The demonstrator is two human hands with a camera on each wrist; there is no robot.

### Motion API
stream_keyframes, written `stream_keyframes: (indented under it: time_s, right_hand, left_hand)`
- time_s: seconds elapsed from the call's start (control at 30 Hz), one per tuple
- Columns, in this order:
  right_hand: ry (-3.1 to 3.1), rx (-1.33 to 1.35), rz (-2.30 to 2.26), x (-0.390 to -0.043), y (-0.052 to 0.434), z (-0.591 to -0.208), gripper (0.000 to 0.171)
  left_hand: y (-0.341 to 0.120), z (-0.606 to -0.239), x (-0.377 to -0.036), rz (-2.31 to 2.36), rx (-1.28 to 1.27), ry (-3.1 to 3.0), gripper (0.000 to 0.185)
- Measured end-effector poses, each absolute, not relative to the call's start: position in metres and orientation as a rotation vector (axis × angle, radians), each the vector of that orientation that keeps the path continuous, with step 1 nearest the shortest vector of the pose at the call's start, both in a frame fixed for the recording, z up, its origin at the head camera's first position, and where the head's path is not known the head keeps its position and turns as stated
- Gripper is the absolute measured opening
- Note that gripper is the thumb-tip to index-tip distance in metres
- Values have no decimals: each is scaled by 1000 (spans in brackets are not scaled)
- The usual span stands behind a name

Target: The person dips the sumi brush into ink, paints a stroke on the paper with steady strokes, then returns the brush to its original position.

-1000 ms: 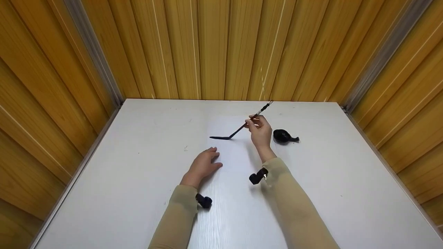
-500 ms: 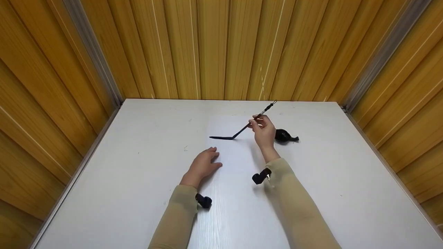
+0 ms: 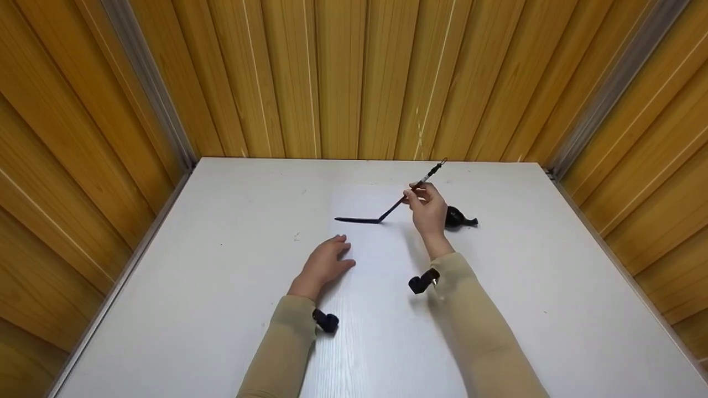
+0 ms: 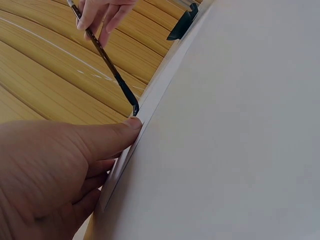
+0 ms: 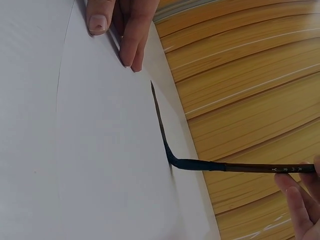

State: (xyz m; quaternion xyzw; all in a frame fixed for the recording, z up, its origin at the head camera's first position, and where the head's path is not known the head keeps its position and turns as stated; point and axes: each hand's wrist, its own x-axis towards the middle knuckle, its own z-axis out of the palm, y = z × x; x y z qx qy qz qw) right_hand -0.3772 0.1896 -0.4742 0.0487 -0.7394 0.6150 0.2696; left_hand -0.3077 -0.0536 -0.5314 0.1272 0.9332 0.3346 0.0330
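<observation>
The right hand (image 3: 428,210) pinches a slim brush (image 3: 399,202) partway up its dark stem, thumb and fingertips closed round it, so that the stem slants up and away past the fingers while the wet tip sits below and to the left of them, touching a sheet of paper (image 3: 376,249) at the end of a black stroke (image 3: 357,220). The brush looks light and stiff along the stem, but its soft bristles bend sideways where they meet the sheet, as the right wrist view shows (image 5: 172,159); I judge it needs only a gentle pinch on the bare stem above the bristles, since pressing harder would splay the tip and thicken the line. The left hand (image 3: 326,264) lies flat with relaxed, straight fingers, its fingertips (image 5: 132,47) pressing down the near left edge of the paper, which is thin and would likely slide or curl if let go. Just behind and to the right of the right hand's knuckles a small black dish (image 3: 458,217) rests, partly hidden by that hand. Everything sits on a smooth white table (image 3: 221,309) with a faint grain, boxed in at the back and both sides by walls (image 3: 343,77) of yellow wood-look panels with grey metal strips in the corners.
</observation>
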Motion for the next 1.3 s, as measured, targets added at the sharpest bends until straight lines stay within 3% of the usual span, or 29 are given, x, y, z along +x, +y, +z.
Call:
stream_keyframes:
  time_s: [0.7, 0.93, 1.3]
  right_hand:
    - [-2055, 139, 1594, -373, 202, -465, 19]
    - [-2086, 153, 1565, -352, 197, -440, 15]
    - [-2085, 141, 1516, -373, 211, -460, 15]
  left_hand:
    - [-52, -530, -305, 1043, 351, 2870, 50]
    - [-52, -531, -306, 1055, 349, 2867, 49]
    - [-51, -530, -305, 1061, 331, 2851, 50]
